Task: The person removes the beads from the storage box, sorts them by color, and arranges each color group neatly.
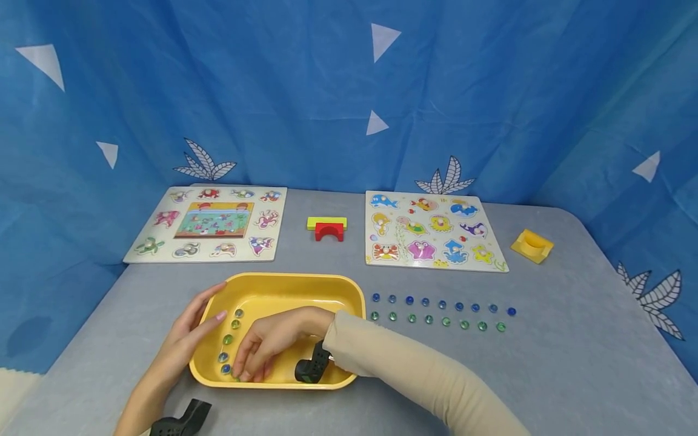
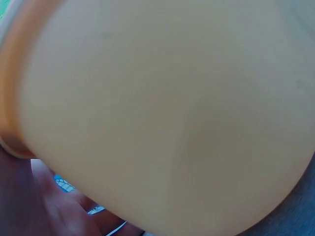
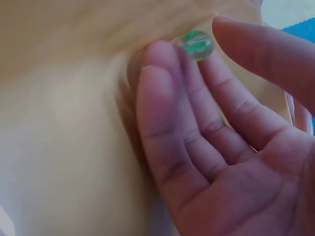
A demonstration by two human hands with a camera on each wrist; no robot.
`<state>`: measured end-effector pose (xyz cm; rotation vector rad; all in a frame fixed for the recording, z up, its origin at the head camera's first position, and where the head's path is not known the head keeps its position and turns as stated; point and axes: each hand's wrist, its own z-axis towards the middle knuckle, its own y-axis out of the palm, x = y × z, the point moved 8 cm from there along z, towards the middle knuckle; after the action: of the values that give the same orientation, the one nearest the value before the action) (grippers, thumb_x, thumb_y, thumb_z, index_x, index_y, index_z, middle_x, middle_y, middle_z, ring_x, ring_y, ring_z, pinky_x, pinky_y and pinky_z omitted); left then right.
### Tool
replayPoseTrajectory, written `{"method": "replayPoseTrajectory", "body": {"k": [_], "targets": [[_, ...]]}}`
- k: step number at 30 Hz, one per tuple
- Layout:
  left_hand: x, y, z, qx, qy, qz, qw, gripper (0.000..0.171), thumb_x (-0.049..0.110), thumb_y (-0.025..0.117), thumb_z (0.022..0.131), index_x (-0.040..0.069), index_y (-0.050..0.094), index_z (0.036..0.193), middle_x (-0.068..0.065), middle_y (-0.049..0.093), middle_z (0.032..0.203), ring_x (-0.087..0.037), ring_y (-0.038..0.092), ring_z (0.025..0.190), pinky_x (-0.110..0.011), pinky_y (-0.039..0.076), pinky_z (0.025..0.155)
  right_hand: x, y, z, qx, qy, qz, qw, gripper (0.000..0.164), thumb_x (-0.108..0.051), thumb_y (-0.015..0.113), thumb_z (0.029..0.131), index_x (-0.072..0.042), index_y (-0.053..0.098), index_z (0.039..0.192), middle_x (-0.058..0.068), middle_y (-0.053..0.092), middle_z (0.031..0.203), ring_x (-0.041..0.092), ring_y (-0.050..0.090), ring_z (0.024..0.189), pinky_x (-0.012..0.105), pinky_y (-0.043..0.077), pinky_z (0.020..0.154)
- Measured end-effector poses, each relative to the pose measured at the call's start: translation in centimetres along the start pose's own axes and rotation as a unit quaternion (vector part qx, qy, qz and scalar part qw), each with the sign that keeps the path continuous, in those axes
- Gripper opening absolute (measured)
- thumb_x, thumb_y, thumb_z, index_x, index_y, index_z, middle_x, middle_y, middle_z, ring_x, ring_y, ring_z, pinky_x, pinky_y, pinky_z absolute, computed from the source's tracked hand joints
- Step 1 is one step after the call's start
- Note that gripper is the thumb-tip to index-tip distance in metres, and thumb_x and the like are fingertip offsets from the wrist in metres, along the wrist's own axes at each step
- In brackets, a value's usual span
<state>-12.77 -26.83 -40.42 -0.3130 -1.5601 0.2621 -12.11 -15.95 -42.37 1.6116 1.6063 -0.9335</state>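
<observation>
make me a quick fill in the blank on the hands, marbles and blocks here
The left hand grips the ____ tray.
The right hand has a marble with ____ colouring at its fingertips.
On the table, the farther row of marbles counts ____.
The ____ arch block sits between the two puzzle boards.

Yellow; green; nine; red.

Glossy glass marbles (image 1: 228, 339), smooth plastic tray (image 1: 294, 276), creased cloth backdrop (image 1: 305, 91)

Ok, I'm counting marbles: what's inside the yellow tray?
In the yellow tray, five marbles line the left side, plus a green marble by the right hand. That hand hides whatever lies beneath.
</observation>
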Motion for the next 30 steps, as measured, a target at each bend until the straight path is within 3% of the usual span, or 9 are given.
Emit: {"method": "replayPoseTrajectory", "body": {"k": [5, 9, 13, 18, 23, 30], "targets": [[0.3, 0.1, 0.1, -0.005, 0.013, -0.01, 0.9999, 0.05, 0.023, 0.045, 0.095, 0.022, 0.028, 0.141, 0.011, 0.028, 0.145, 0.016, 0.023, 0.122, 0.0, 0.029, 0.087, -0.6, -0.5, -0.5, 0.017, -0.027, -0.002, 0.999, 0.02, -0.005, 0.059, 0.085, 0.0, 0.064, 0.104, 0.002, 0.067, 0.078, 0.006, 0.06, 0.065, 0.021, 0.051, 0.064], [0.3, 0.2, 0.1, -0.009, 0.014, -0.009, 0.9998, 0.05, 0.022, 0.045, 0.095, 0.022, 0.028, 0.141, 0.01, 0.027, 0.145, 0.017, 0.021, 0.123, 0.0, 0.028, 0.087, -2.1, -1.4, -2.2, 0.042, -0.07, -0.01, 0.997, 0.021, -0.007, 0.06, 0.085, -0.001, 0.065, 0.105, 0.003, 0.068, 0.082, 0.006, 0.059, 0.068, 0.018, 0.048, 0.063], [0.2, 0.3, 0.0, -0.008, 0.004, -0.001, 1.0, 0.05, 0.025, 0.045, 0.095, 0.024, 0.027, 0.141, 0.008, 0.026, 0.146, 0.017, 0.023, 0.121, 0.0, 0.031, 0.086, -3.8, -2.6, -5.1, 0.074, -0.126, -0.035, 0.989, 0.024, -0.01, 0.059, 0.086, -0.004, 0.064, 0.109, 0.005, 0.068, 0.09, 0.008, 0.058, 0.071, 0.022, 0.048, 0.068], [0.1, 0.3, 0.0, -0.005, -0.009, 0.012, 0.9999, 0.051, 0.03, 0.046, 0.094, 0.027, 0.027, 0.141, 0.005, 0.024, 0.147, 0.015, 0.021, 0.123, 0.001, 0.029, 0.086, -4.6, -4.0, -10.3, 0.123, -0.2, -0.051, 0.971, 0.027, -0.008, 0.057, 0.087, 0.0, 0.062, 0.112, 0.016, 0.065, 0.104, 0.01, 0.059, 0.076, 0.032, 0.051, 0.079], [0.2, 0.2, 0.1, 0.0, 0.0, 0.011, 0.9999, 0.051, 0.029, 0.046, 0.094, 0.025, 0.028, 0.141, 0.008, 0.026, 0.146, 0.016, 0.02, 0.124, 0.002, 0.026, 0.087, -2.3, -5.7, -16.3, 0.206, -0.218, -0.067, 0.952, 0.028, -0.011, 0.058, 0.087, 0.0, 0.062, 0.112, 0.016, 0.065, 0.104, 0.019, 0.058, 0.079, 0.03, 0.05, 0.073], [0.0, 0.1, 0.0, 0.006, 0.0, 0.012, 0.9999, 0.051, 0.028, 0.046, 0.094, 0.024, 0.028, 0.141, 0.01, 0.026, 0.146, 0.016, 0.019, 0.124, 0.003, 0.025, 0.087, 4.3, -7.3, -25.2, 0.346, -0.171, -0.082, 0.919, 0.027, -0.016, 0.057, 0.089, -0.003, 0.063, 0.112, 0.006, 0.066, 0.104, 0.019, 0.059, 0.081, 0.027, 0.051, 0.072]]}}
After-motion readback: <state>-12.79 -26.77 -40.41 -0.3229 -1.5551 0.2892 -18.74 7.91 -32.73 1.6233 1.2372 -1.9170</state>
